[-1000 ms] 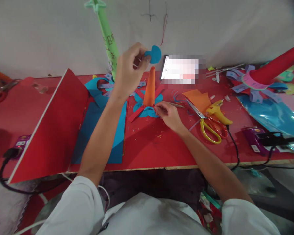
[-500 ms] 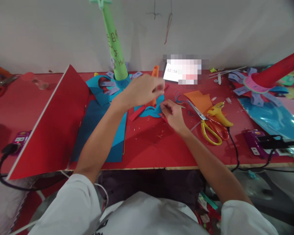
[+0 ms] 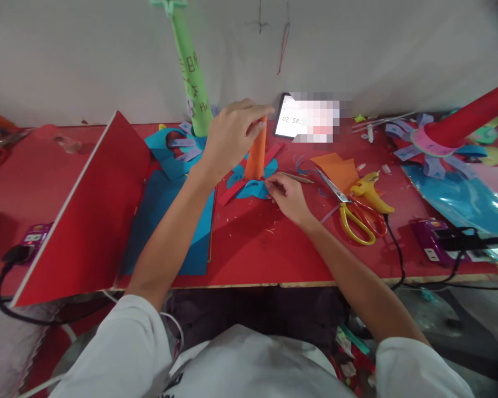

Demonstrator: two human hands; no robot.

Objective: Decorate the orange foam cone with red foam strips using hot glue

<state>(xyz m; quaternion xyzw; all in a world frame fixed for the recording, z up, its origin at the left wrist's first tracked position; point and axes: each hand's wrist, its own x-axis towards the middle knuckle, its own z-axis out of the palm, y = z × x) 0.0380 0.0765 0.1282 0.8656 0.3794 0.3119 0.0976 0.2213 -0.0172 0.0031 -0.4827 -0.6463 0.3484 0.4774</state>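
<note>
An orange paper tube (image 3: 256, 155) stands upright on a flower-shaped blue paper base (image 3: 253, 189). Red paper strips (image 3: 233, 192) stick out around the tube's foot. My left hand (image 3: 236, 130) is closed at the tube's upper end, thumb and fingers about its top. Down at the right edge of the blue base, my right hand (image 3: 289, 193) pinches the paper rim. A thin pointed stick (image 3: 296, 178) lies just behind the right hand's knuckles.
Scissors (image 3: 348, 213), a yellow glue gun (image 3: 371, 194) and orange paper (image 3: 336, 171) lie to the right. A green paper tube (image 3: 195, 88) stands behind my left arm. At left are blue sheets (image 3: 166, 221) and an upright red board (image 3: 87, 215). A lit tablet (image 3: 288, 121) leans at the wall.
My left hand has come slightly left and up, onto the tube's top, uncovering more of it. The blue petal beside my right hand, raised before, now lies flatter.
</note>
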